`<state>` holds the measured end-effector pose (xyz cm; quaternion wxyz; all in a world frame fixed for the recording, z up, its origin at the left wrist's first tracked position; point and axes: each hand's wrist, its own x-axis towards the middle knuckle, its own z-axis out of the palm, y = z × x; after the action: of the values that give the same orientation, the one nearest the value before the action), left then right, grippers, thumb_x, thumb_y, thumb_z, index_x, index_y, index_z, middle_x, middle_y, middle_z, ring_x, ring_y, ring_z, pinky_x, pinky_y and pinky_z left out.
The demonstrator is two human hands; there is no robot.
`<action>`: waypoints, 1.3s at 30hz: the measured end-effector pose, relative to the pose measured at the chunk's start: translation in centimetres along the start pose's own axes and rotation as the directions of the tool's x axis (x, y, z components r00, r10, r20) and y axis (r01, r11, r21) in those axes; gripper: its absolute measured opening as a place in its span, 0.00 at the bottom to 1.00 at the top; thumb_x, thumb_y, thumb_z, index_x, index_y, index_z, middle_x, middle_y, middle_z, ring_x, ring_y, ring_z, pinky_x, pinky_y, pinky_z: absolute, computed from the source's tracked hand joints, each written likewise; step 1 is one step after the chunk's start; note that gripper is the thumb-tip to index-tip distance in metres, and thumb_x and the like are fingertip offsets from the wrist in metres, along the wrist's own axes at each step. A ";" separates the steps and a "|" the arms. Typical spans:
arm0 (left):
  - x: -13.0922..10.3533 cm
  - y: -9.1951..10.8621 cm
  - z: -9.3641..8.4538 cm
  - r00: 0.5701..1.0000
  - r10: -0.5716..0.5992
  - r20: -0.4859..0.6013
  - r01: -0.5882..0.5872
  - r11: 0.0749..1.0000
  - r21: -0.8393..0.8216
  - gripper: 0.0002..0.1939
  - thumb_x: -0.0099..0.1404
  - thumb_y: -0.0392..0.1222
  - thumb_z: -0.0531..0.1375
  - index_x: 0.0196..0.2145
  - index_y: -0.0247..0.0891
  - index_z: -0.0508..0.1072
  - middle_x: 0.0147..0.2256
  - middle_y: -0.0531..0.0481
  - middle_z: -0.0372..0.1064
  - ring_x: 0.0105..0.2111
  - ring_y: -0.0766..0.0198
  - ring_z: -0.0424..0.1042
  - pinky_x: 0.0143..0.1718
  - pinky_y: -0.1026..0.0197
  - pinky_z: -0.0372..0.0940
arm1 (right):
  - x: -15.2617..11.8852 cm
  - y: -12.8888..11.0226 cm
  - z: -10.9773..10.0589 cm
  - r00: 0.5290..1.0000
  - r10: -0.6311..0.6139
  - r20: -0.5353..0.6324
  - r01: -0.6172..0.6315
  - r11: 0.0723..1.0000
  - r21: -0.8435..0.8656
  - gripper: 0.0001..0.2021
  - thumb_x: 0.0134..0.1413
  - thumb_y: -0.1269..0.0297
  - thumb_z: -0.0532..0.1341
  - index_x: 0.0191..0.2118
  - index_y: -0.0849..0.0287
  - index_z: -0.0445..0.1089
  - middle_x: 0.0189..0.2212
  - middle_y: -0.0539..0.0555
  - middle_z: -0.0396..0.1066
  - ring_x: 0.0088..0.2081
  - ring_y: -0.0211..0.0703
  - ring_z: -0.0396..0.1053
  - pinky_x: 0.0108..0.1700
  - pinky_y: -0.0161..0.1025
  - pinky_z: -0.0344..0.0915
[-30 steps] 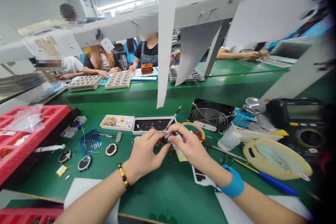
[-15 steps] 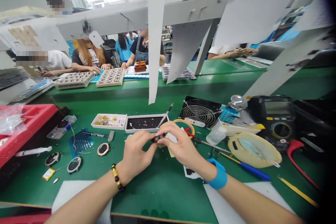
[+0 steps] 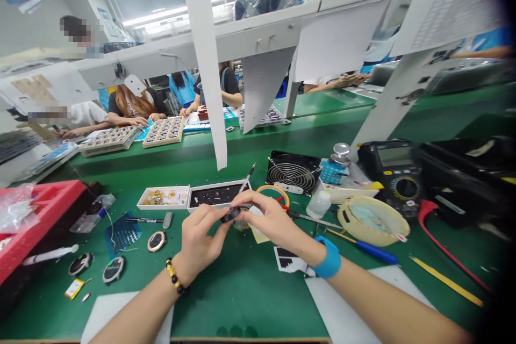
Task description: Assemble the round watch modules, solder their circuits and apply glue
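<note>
Between the fingertips of both hands, above the green bench, is a small dark round piece (image 3: 230,214) like a watch module; its underside is partly hidden. My left hand (image 3: 202,236) pinches its left edge, with a black-and-gold bead bracelet at the wrist. From the right, my right hand (image 3: 269,221) grips it with thumb and forefinger, a blue band (image 3: 328,258) round that wrist. Behind the hands stands a white box with a black lining (image 3: 220,195), a pen (image 3: 247,177) leaning in it. Left of my hands lie a gold-rimmed watch case (image 3: 156,241) and two silver watch cases (image 3: 113,269).
A tray of small gold parts (image 3: 163,198) adjoins the lined box. At right are a fan (image 3: 293,173), a yellowish bowl (image 3: 373,222), a multimeter (image 3: 397,174) and a blue-handled screwdriver (image 3: 377,252). A red bin (image 3: 48,209) borders the left. Co-workers sit across the bench.
The head view has swung to the right, so the bench things appear further left. Both hands still hold the dark round piece, which now shows more of its face.
</note>
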<state>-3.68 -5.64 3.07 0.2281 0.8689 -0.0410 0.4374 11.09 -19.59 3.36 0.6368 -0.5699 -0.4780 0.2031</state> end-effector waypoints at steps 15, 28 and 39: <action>0.8 -0.5 1.1 0.499 -0.685 0.532 0.738 0.013 -0.675 0.12 0.55 0.42 0.71 0.33 0.34 0.74 0.30 0.52 0.67 0.25 0.73 0.62 0.27 0.69 0.63 | -0.1 0.7 0.5 0.975 0.218 -0.035 -0.215 0.974 0.073 0.26 0.66 0.39 0.55 0.31 0.58 0.73 0.29 0.52 0.72 0.34 0.43 0.69 0.38 0.39 0.65; 0.7 -0.3 1.9 0.210 -0.629 0.749 0.760 -0.377 -0.529 0.14 0.51 0.34 0.73 0.34 0.31 0.73 0.27 0.53 0.69 0.19 0.77 0.61 0.22 0.73 0.62 | 0.0 2.1 1.3 0.878 0.459 0.135 -0.464 0.886 0.011 0.31 0.65 0.40 0.53 0.18 0.58 0.59 0.14 0.45 0.54 0.18 0.32 0.51 0.25 0.36 0.48; 1.1 -0.8 1.3 0.241 -0.469 0.850 0.883 -0.257 -0.393 0.13 0.56 0.43 0.70 0.31 0.29 0.75 0.21 0.55 0.60 0.21 0.72 0.59 0.22 0.68 0.65 | -0.4 1.1 1.4 0.818 0.507 0.272 -0.564 0.801 0.201 0.29 0.69 0.46 0.55 0.19 0.57 0.55 0.12 0.41 0.47 0.15 0.29 0.42 0.20 0.34 0.40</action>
<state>-1.82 -5.39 3.01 0.8449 0.4886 0.2062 -0.0706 10.04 -18.83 2.02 0.5724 -0.5647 -0.3267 0.4968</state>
